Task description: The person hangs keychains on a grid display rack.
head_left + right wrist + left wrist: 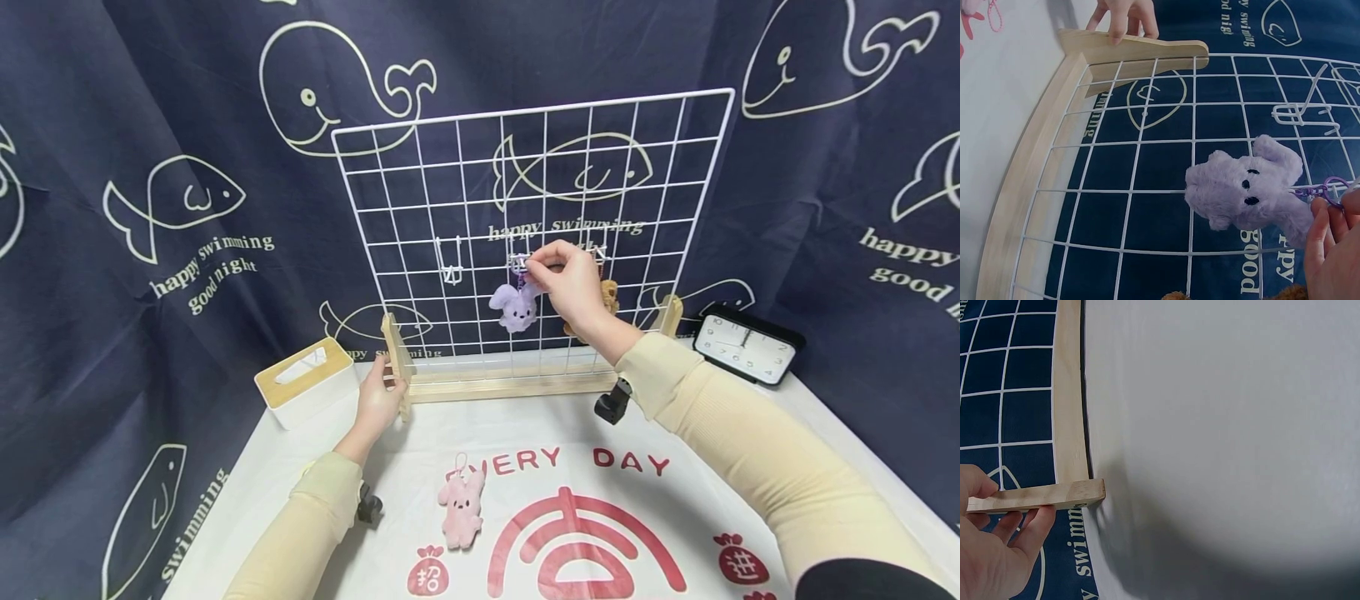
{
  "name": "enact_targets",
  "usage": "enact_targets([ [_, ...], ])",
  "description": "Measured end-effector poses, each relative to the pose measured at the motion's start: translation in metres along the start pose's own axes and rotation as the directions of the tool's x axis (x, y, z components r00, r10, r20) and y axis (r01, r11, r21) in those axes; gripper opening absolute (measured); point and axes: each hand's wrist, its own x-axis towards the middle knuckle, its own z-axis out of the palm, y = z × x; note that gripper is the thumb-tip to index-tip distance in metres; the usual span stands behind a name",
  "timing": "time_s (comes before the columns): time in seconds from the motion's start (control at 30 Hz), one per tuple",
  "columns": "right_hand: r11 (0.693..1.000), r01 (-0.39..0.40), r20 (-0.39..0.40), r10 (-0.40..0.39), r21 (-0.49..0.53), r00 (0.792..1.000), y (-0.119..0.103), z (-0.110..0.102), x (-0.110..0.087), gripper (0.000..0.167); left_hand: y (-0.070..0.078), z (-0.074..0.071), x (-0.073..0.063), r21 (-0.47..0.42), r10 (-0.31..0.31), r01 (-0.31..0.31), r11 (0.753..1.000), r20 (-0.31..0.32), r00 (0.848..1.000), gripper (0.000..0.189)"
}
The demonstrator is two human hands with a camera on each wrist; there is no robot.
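A white wire grid (pixel 480 200) stands upright in a wooden base. My left hand (pixel 378 396) grips the base's left end piece (pixel 1041 497), thumb on one side and fingers on the other. With thumb and fingertips, my right hand (pixel 573 287) pinches the purple ring (pixel 1335 187) of a lilac plush bunny keychain (pixel 517 310) at the grid's middle. The bunny hangs in front of the wires; whether its ring sits on a hook is hard to tell. Behind the right hand, a brown plush keychain (pixel 610 296) is partly hidden.
Left of the bunny, a white wire hook (pixel 452 273) hangs on the grid with nothing on it. A pink plush keychain (pixel 461 508) lies on the white tablecloth. At the left stands a tissue box (pixel 311 387), at the right a clock (pixel 746 343). Behind hangs a dark blue curtain (pixel 480 50).
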Motion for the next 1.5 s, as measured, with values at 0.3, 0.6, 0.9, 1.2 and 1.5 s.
enact_targets([
  [0.3, 1.000, 0.004, -0.006, -0.004, -0.001, 1.000, 0.002, 0.001, -0.002, 0.014, -0.001, 0.001, 0.000, -0.004, -0.011, 0.011, 1.000, 0.004, 1.000, 0.049],
  [0.6, 0.995, 0.068, -0.032, -0.070, -0.079, 0.997, 0.001, -0.004, -0.006, 0.012, -0.002, 0.000, 0.002, -0.014, -0.019, 0.019, 1.000, 0.010, 1.000, 0.050],
  [0.9, 0.985, 0.159, 0.006, -0.159, -0.072, 0.987, 0.001, -0.005, -0.018, 0.013, -0.004, 0.000, 0.003, 0.004, -0.017, 0.017, 1.000, 0.009, 1.000, 0.049],
  [1.2, 0.989, 0.126, 0.104, -0.133, 0.073, 0.986, 0.008, -0.002, -0.036, 0.008, -0.003, 0.001, 0.003, 0.006, -0.021, 0.021, 1.000, 0.022, 1.000, 0.049],
  [1.5, 0.997, 0.075, 0.255, -0.079, 0.026, 0.964, 0.024, 0.003, -0.056, 0.013, -0.003, 0.000, 0.003, 0.006, -0.023, 0.023, 1.000, 0.025, 0.999, 0.047],
])
